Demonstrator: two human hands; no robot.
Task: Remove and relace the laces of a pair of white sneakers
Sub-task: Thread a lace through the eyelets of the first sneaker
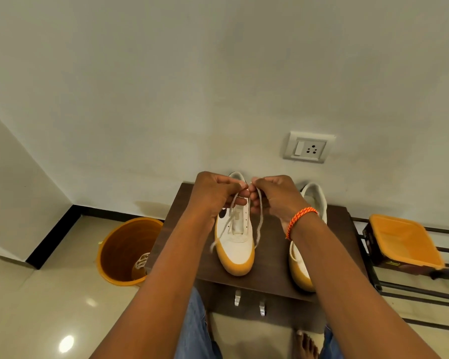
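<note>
progress: early/mid, judged | left sneaker (235, 239) lace (259, 224) ends pinched by left hand (213, 195) and right hand (275, 198) | right sneaker (306, 244) untouched, its lacing hidden

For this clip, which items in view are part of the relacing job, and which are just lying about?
Part of the job:
left sneaker, on the dark table
its lace, ends pinched by the left hand and right hand
right sneaker, unhandled

Lying about:
orange bucket
orange-lidded box on a rack
wall socket
</note>
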